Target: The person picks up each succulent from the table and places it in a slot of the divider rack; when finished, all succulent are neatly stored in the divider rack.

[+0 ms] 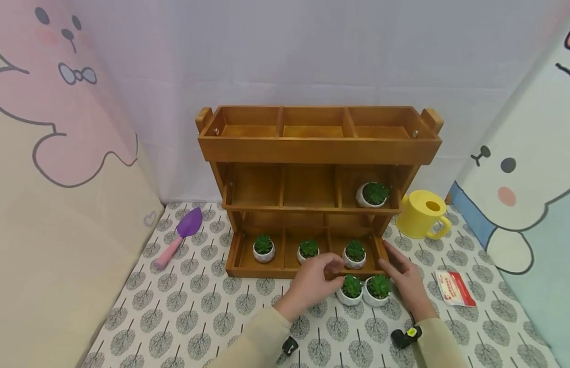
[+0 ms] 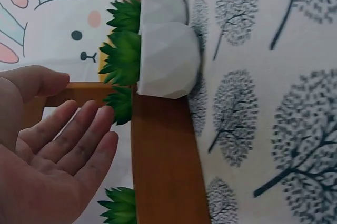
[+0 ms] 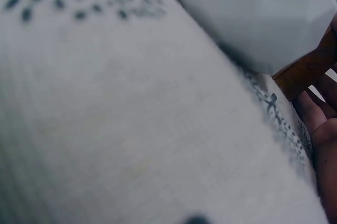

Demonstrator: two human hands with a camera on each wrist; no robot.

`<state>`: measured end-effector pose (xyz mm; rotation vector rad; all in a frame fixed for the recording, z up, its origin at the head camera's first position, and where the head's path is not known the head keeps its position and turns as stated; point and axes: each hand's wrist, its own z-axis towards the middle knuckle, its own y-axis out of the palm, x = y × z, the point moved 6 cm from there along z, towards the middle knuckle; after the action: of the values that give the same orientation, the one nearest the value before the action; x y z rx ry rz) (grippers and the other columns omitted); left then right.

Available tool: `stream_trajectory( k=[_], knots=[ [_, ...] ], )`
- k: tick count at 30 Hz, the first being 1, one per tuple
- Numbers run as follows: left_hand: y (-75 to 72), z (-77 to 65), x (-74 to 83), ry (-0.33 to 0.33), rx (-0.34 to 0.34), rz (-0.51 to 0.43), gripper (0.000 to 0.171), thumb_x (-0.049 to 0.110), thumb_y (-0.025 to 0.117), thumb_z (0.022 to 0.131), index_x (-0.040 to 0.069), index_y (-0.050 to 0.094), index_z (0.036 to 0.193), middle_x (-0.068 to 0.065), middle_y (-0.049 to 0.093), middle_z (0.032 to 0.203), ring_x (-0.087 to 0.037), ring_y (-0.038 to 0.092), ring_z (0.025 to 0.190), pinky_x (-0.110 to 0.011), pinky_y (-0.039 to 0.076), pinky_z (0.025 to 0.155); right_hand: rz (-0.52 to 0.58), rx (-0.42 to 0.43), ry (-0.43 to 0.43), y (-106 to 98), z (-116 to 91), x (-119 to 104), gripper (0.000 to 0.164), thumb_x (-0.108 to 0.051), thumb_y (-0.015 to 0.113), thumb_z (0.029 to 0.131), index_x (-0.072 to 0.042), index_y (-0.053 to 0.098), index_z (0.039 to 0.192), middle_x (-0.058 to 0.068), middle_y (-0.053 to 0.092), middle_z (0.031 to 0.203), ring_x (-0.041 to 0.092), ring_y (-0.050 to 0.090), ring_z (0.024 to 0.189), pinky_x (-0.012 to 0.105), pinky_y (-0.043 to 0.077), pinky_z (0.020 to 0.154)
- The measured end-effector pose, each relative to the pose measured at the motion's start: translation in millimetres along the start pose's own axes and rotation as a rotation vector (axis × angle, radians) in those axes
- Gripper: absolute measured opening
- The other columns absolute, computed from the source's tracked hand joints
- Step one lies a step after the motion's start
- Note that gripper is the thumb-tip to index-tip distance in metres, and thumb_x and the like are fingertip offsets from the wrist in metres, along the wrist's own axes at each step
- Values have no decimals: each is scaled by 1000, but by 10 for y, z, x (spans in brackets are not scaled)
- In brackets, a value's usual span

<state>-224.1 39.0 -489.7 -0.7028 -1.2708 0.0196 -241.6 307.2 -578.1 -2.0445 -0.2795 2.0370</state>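
Note:
My left hand (image 1: pixel 314 278) hovers before the lower tier, beside a small potted succulent (image 1: pixel 350 291) on the cloth. Its fingers (image 2: pixel 87 134) are loosely bent, with nothing held in the left wrist view. A second potted succulent (image 1: pixel 377 290) stands close on the right. My right hand (image 1: pixel 408 281) rests against the front right corner of the wooden shelf (image 1: pixel 319 151), fingers along the outer side. Each lower compartment has one succulent: left (image 1: pixel 264 248), middle (image 1: pixel 308 250) and right (image 1: pixel 354 254). Another (image 1: pixel 373 194) sits tilted in the middle tier's right compartment.
A yellow watering can (image 1: pixel 418 217) stands right of the shelf, with a red and white packet (image 1: pixel 455 289) nearer the front. The purple trowel (image 1: pixel 189 223) with its pink handle lies at the left. A tree-patterned cloth (image 1: pixel 211 317) covers the table; fabric hangs behind and at both sides.

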Motion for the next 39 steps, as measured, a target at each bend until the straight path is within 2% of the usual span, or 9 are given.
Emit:
stream_trajectory(
  k=[3,8,16,21,29,34,39],
  knots=[
    [68,-20,-60,-40,-37,68,32,20,80,94,14,73,125,5,72,116,-6,65,104,-27,54,91,3,5,-4,-6,12,-7,64,-35,63,106,-21,37,164,9,36,166,16,40,145,6,36,101],
    [166,-37,-103,-64,-86,153,45,29,85,89,16,72,130,5,73,119,-8,65,107,-29,54,94,12,13,-2,-12,16,-12,65,-35,64,106,-20,38,163,10,36,166,12,39,144,6,35,101],
    [262,-21,-123,-91,-102,196,57,32,89,84,13,70,134,3,72,124,-12,66,111,-30,53,96,-1,14,2,-27,15,-3,65,-36,64,106,-20,38,163,9,36,166,19,37,148,5,34,101],
    [331,-10,-111,-92,-116,261,65,35,93,80,12,69,136,2,71,129,-14,66,115,-30,52,99,-12,13,9,-37,11,-5,66,-38,63,106,-20,37,164,8,36,166,24,37,149,5,34,100],
    [477,2,-95,-85,-152,357,64,37,93,79,9,70,132,1,72,124,-16,65,112,-30,51,98,4,13,21,-35,17,12,68,-40,63,105,-18,37,164,8,34,167,32,33,151,4,34,100],
    [549,7,-125,-84,-164,365,64,36,93,79,9,69,132,1,72,120,-13,66,107,-26,53,93,16,6,28,-24,22,30,69,-41,65,104,-20,36,164,5,33,168,32,30,153,3,32,100],
    [550,-2,-154,-98,-160,332,65,35,93,79,9,69,133,2,72,121,-13,66,108,-27,53,93,6,0,20,-19,25,21,69,-41,65,104,-21,36,164,4,34,168,31,30,153,4,32,101]
  ],
)
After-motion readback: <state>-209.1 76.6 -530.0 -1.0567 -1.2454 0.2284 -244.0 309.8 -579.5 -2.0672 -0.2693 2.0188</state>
